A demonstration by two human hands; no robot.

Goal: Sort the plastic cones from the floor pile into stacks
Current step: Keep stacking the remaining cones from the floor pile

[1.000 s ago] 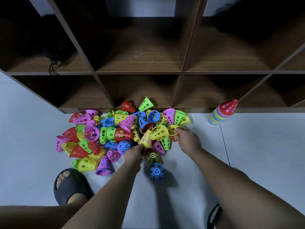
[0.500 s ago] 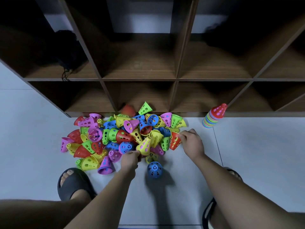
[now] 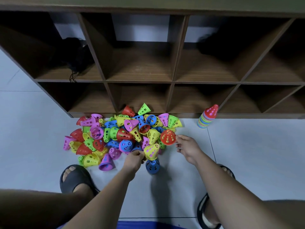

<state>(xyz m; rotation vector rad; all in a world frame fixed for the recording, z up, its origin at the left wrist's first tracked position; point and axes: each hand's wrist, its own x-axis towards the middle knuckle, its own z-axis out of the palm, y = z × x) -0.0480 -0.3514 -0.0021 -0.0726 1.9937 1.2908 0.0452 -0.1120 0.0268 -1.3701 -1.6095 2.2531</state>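
Shelf fills the upper frame. At centre, a pile lies on the floor against its base, a stack to the right. Left hand holds a cone at the pile's lower edge, right hand a second cone at its right edge.

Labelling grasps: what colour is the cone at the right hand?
Red. The right hand pinches the cone; clearest in head view.

Glossy perforated plastic cones, dark matt wood-grain shelf unit, smooth pale floor tiles, matt rubbery sandals
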